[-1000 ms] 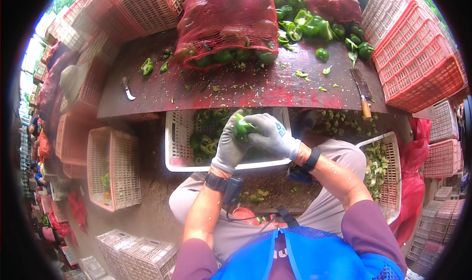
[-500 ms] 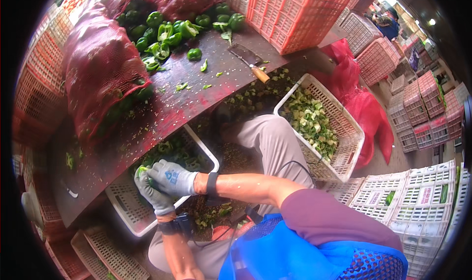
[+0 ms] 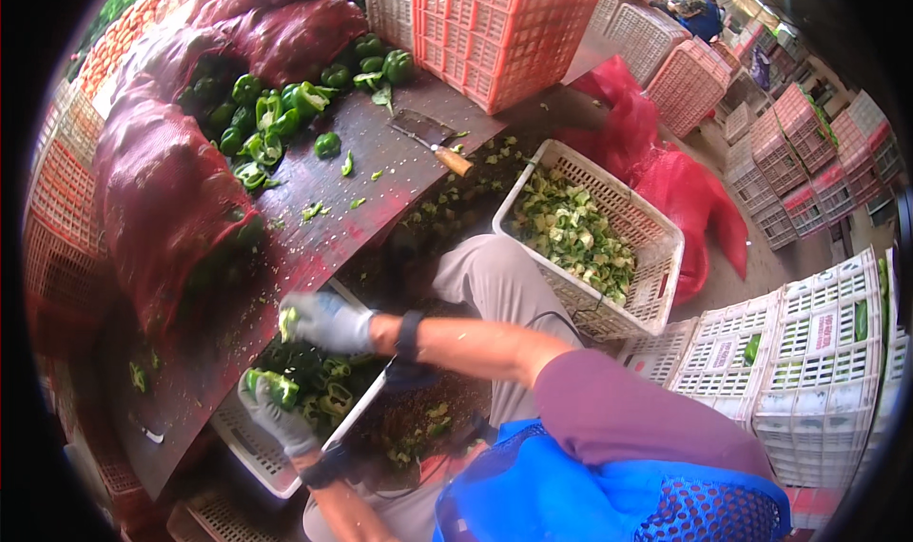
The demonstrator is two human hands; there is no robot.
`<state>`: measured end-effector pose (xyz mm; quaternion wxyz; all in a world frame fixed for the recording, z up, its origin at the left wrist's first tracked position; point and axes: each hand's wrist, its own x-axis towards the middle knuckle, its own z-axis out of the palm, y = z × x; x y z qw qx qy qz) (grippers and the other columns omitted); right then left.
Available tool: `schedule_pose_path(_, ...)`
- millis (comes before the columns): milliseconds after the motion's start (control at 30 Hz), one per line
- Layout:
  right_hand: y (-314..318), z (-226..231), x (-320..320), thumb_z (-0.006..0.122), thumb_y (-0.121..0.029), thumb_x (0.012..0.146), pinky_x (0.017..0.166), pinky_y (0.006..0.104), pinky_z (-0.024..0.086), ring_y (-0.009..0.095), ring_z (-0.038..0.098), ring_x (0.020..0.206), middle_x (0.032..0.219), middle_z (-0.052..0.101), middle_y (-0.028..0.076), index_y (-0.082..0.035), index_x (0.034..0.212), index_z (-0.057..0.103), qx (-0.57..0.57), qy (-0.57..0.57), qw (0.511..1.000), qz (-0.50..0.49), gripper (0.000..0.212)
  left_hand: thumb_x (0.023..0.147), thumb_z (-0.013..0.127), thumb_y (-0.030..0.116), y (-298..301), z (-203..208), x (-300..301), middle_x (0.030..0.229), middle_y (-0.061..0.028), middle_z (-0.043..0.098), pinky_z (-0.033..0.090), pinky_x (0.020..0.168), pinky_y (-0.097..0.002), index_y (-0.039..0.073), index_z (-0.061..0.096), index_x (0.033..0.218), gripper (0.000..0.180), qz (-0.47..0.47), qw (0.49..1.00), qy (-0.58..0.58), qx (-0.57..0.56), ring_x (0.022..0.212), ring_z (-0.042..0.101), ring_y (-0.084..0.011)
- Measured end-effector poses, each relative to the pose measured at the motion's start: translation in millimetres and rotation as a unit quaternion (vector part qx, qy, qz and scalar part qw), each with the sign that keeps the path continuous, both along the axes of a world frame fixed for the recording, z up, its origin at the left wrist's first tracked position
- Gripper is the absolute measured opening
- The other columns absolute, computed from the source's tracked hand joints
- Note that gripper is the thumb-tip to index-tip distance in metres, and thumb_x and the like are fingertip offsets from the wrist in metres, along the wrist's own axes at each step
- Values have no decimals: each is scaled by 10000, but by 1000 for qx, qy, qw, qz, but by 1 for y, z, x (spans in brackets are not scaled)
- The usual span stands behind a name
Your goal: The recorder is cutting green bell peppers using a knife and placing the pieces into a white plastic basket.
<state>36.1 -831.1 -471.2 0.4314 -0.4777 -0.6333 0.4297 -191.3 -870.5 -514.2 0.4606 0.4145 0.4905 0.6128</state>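
My left hand [image 3: 278, 422], in a grey glove, is closed on a green bell pepper [image 3: 280, 390] with its inside partly showing. It is over a white crate [image 3: 259, 461] of cut green peppers [image 3: 335, 399]. Above it, apart from it, my gloved right hand [image 3: 333, 322] grips a pale green pepper core [image 3: 287, 324] at its fingertips, near the table edge. A second white crate [image 3: 656, 280], right of my knee, holds a heap of pale green cores and trimmings [image 3: 576, 233].
On the dark table [image 3: 314, 242] are a wood-handled cleaver [image 3: 430, 140], whole and cut peppers [image 3: 271, 114] and bulging red mesh sacks [image 3: 166, 200]. An orange crate [image 3: 499, 33] rises at the back. Stacked crates [image 3: 818, 342] stand at the right. A person [image 3: 699, 11] is far off.
My hands have come apart: the right moved up and away with the core, the left lower with the pepper. The whole view has shifted, so the table and crates appear farther left.
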Motion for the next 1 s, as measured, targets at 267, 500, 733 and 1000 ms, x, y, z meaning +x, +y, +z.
schedule_pose_path(267,-89,49,325,611,-163,959,947,459,506,378,651,1070,1165,685,202,-34,1249,625,235,-320,827,-399,317,974,665,147,-7,-22,2,979,16,563,468,733,-230,57,609,1226,273,-12,987,155,-31,811,520,-61)
schedule_pose_path(500,-327,-79,472,603,-411,925,1081,529,447,420,492,1348,1516,459,202,-144,1500,446,-381,-443,526,-618,653,975,674,191,-9,-33,13,997,1,579,470,770,-257,42,622,1205,279,-38,978,194,-66,848,535,-91)
schedule_pose_path(733,-509,-167,515,665,-377,886,1089,504,454,427,504,1359,1488,486,240,-82,1482,441,-472,-214,412,-750,702,978,673,237,-7,-54,16,1004,-8,582,466,769,-261,37,619,1199,302,-87,972,191,-109,856,539,-103)
schedule_pose_path(1000,-518,-228,515,710,-351,889,901,439,522,334,696,1031,1123,725,215,48,1215,669,-340,-69,478,-807,518,955,676,196,-8,-94,17,1000,-22,612,512,698,-266,59,598,1255,339,-103,968,164,-160,851,582,-122)
